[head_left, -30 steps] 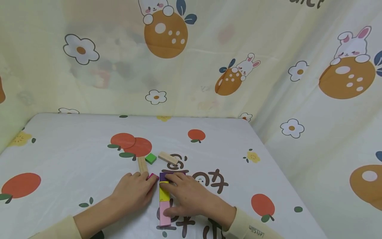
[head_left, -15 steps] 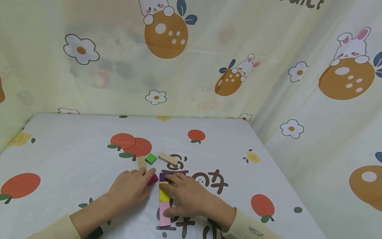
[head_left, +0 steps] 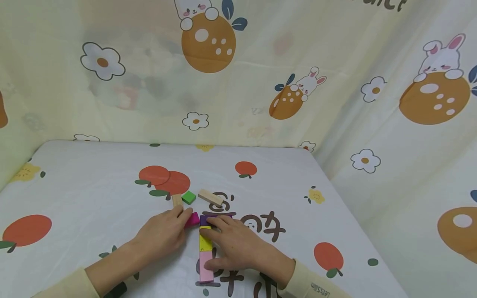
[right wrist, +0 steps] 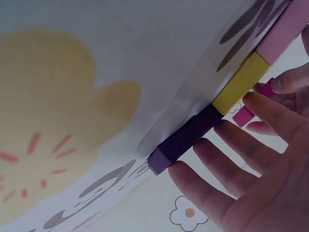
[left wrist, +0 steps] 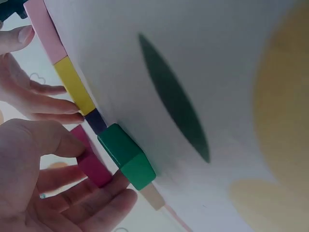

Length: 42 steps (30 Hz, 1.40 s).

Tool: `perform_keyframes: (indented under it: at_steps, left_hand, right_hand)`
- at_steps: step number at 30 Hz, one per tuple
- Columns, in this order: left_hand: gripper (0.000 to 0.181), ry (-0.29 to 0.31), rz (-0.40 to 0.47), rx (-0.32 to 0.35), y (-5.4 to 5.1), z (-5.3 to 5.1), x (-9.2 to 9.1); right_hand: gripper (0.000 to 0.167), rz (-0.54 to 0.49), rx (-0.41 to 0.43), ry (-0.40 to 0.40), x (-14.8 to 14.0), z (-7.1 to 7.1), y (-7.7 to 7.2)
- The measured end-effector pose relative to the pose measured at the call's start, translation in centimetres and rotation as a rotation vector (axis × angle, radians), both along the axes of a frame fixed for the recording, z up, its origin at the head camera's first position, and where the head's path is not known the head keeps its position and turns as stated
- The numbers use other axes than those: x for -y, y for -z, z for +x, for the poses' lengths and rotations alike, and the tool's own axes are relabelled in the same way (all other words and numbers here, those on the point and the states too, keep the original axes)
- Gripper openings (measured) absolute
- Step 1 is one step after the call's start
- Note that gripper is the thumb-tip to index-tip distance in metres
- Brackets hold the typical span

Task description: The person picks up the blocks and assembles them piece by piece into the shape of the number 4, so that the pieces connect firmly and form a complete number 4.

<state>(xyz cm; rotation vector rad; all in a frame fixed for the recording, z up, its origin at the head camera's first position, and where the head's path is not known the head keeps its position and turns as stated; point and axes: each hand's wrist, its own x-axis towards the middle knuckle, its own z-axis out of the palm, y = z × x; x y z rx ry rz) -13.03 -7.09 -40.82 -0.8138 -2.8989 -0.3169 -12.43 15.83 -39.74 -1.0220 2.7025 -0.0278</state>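
My left hand pinches a magenta block between thumb and fingers, just left of a row of blocks. In that row a pink block, a yellow block and a purple block lie end to end, the purple one turned sideways to the right at the far end. My right hand rests along the row's right side, its fingers extended, fingertips touching the purple and yellow blocks and thumb at the pink one. Part of the purple block is hidden under these fingers in the head view.
Beyond the hands lie a green block and a plain wooden block. Another wooden block is partly hidden by my left fingers. A printed white cloth covers the table, and a patterned curtain stands behind it.
My left fingers have shifted on the magenta block and drawn back slightly left, so more of it shows. The block has turned and now sits close to the purple one. The right hand stays put.
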Motion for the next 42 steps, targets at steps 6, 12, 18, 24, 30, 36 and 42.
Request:
perform_keyframes:
  at_steps: [6,12,18,24,30,36,42]
  left_hand:
    - [0.043,0.022,-0.024,0.002,-0.2,-0.1,0.1]
    - [0.038,0.050,-0.012,0.025,-0.2,-0.3,0.2]
    - [0.038,0.092,0.009,0.064,-0.2,-0.6,0.4]
    - [0.039,0.068,-0.009,0.095,-0.1,-1.3,0.7]
    - [0.035,0.113,-0.006,0.057,-0.3,-1.5,1.0]
    - [0.036,0.129,-0.008,0.047,-0.2,-1.6,0.9]
    - [0.038,0.134,-0.002,0.061,-0.3,-1.6,0.7]
  right_hand:
    - [0.073,0.002,0.000,-0.002,0.0,0.0,-0.1]
    - [0.073,-0.005,0.004,0.001,-0.1,0.1,-0.1]
    - [0.074,-0.006,0.007,0.006,-0.1,0.1,-0.1]
    - [0.073,-0.005,0.003,-0.001,-0.1,0.1,-0.1]
    - [0.072,-0.009,-0.003,-0.001,-0.1,0.1,0.0]
    - [0.071,-0.006,0.000,-0.003,-0.1,0.1,0.0]
    - [0.071,-0.006,-0.009,-0.011,-0.1,0.1,-0.1]
